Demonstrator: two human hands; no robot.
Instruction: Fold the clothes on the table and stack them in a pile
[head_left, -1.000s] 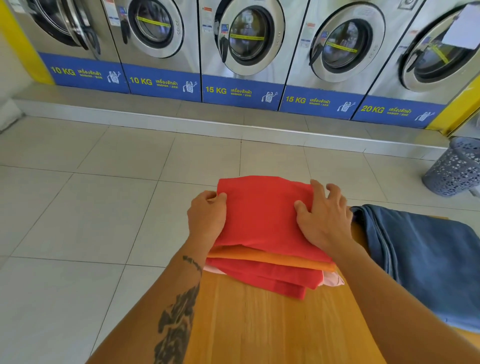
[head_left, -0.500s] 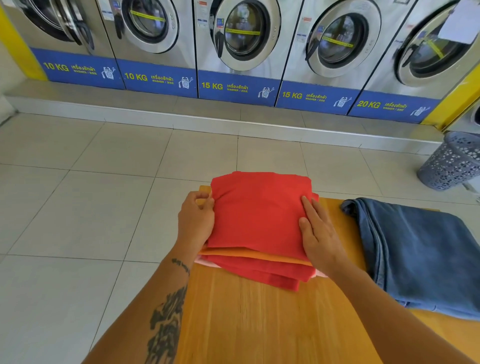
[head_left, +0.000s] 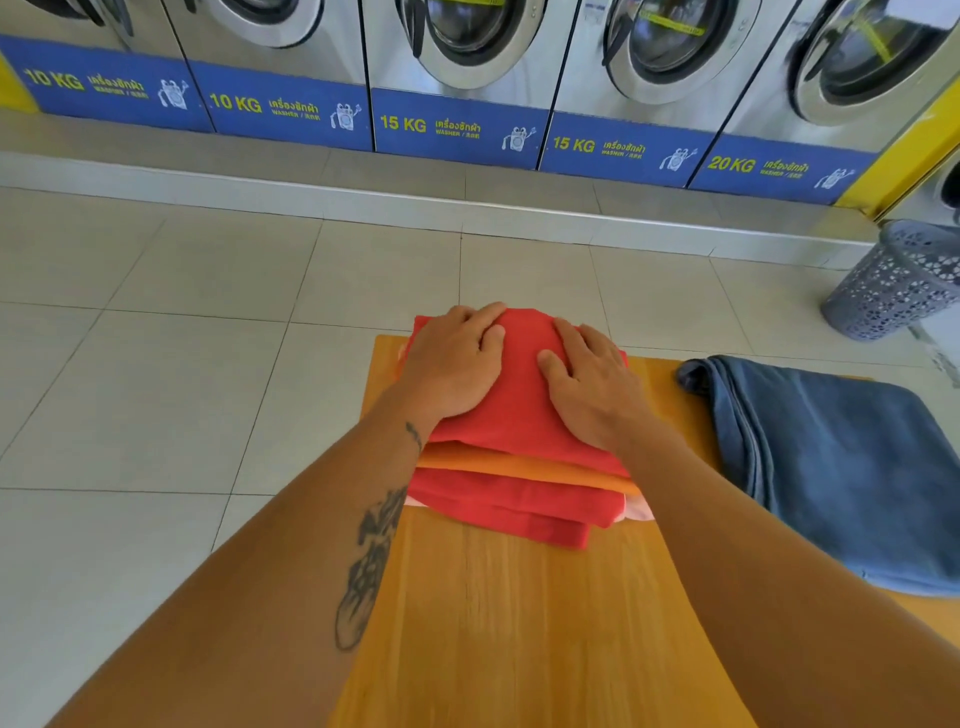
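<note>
Both hands have shifted off the sides of the stack and onto its top since half a second ago. Left hand (head_left: 457, 364) is lying palm down, fingers spread and flat, pressing the top red garment (head_left: 524, 410), gripping nothing. Right hand (head_left: 592, 384) is doing the same just beside it, fingers extended, flat on the cloth. The pile (head_left: 519, 493) is sitting at the far left end of the wooden table (head_left: 509, 623): red on top, orange beneath, more red, a pale layer showing at the bottom edge. A blue garment (head_left: 841, 478) is lying loosely folded on the table to the right, apart from the pile. A grey perforated basket (head_left: 893, 280) is standing on the floor by the washers (head_left: 467, 52); its contents cannot be seen.
</note>
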